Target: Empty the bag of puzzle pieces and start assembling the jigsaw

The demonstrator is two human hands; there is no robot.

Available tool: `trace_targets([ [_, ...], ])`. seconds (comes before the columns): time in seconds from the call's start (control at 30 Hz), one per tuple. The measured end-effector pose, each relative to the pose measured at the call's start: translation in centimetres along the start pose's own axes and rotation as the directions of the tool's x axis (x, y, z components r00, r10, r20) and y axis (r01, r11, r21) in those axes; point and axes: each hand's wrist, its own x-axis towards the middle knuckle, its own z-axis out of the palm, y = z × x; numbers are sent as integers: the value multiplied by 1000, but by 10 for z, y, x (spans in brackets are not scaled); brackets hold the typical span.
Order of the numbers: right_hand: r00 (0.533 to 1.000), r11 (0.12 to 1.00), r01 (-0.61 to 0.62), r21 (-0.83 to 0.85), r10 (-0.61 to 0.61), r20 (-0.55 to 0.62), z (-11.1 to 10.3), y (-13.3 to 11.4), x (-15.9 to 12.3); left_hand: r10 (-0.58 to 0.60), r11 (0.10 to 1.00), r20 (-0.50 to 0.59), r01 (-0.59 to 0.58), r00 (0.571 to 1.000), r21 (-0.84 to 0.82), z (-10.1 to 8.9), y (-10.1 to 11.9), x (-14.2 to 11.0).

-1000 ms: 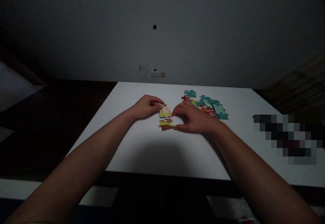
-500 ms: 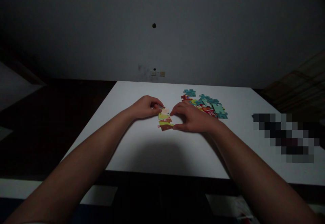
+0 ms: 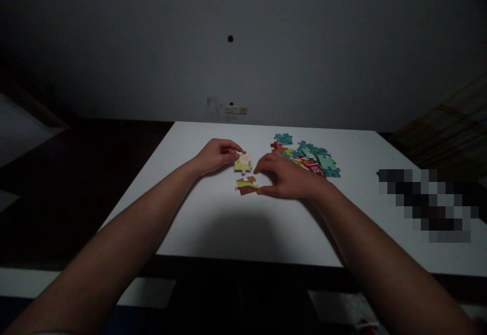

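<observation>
My left hand [image 3: 219,155] is closed, thumb and index finger pinching the upper left edge of a yellow-green and pale pink puzzle piece [image 3: 242,163]. Just below it, a second puzzle piece [image 3: 247,187], brown with a green band, lies on the table. A gap separates the two pieces. My right hand [image 3: 279,174] rests to their right with thumb and index finger spread apart. Its thumb tip meets the right edge of the brown piece, while the index fingertip is close to the right side of the upper piece.
Behind my right hand lies a pile of teal, red and yellow puzzle pieces [image 3: 323,160], with a teal piece [image 3: 283,138] at its far left. The white table [image 3: 190,223] reaches toward a grey wall [image 3: 304,61] with sockets [image 3: 236,110]. A blurred-out dark object [image 3: 429,206] sits at the right.
The upper piece has shifted away from me with my left hand, parting from the brown piece it was against. My right hand has hardly moved.
</observation>
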Motion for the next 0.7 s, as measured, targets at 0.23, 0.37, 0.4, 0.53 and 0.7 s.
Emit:
trace_targets([
  [0.23, 908, 894, -382, -235, 315, -277, -25, 31, -11, 81, 881, -86, -31, 993, 472, -9, -9, 1],
  [0.37, 822, 778, -557, -292, 464, -331, -30, 57, -23, 132, 777, -34, -83, 991, 624, -9, -8, -1],
  [0.4, 828, 780, -553, -294, 474, -300, -28, 61, -25, 140, 763, -17, -97, 990, 639, -9, -7, -1],
  [0.53, 862, 814, -506, -287, 461, -212, -18, 62, -24, 151, 696, 103, -180, 983, 695, -8, -3, -2],
  [0.7, 880, 850, -457, -262, 388, -275, -17, 57, -19, 86, 661, 214, -216, 973, 718, -6, 3, -7],
])
